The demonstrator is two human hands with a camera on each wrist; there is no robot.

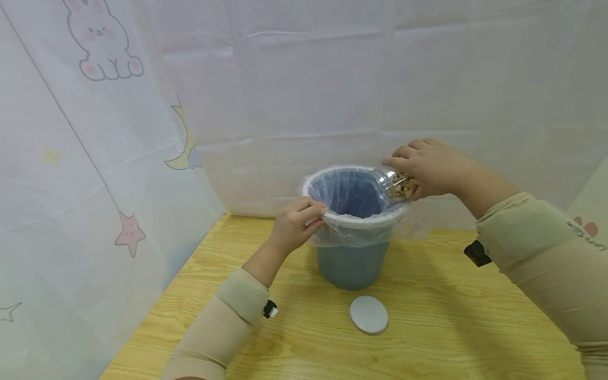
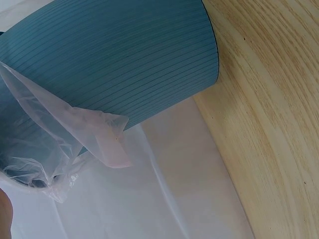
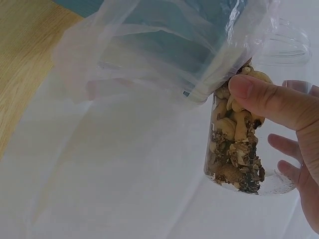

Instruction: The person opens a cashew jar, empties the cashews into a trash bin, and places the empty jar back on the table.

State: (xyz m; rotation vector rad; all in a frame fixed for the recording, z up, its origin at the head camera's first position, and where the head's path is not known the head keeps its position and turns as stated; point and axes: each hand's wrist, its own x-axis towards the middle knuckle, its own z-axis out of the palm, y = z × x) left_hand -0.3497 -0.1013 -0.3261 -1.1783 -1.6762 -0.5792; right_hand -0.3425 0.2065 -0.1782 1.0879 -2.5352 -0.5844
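A blue trash can [image 1: 351,264] stands on the table, its white rim lined with a clear plastic bag [image 2: 99,134]. At the near left of that rim, my left hand [image 1: 296,221] pinches rim and bag between thumb and fingers. My right hand [image 1: 434,169] grips a clear jar [image 3: 234,144] and tilts it over the can's right rim, mouth toward the inside. Tan, nut-like pieces and dark crumbs lie along the jar's lower side. The can's bottom inside is hidden. In the left wrist view only a sliver of the left hand shows.
A round white lid [image 1: 369,315] lies on the wooden table [image 1: 427,327] in front of the can. Pale printed cloth [image 1: 304,95] hangs behind and to the left, close to the can's back.
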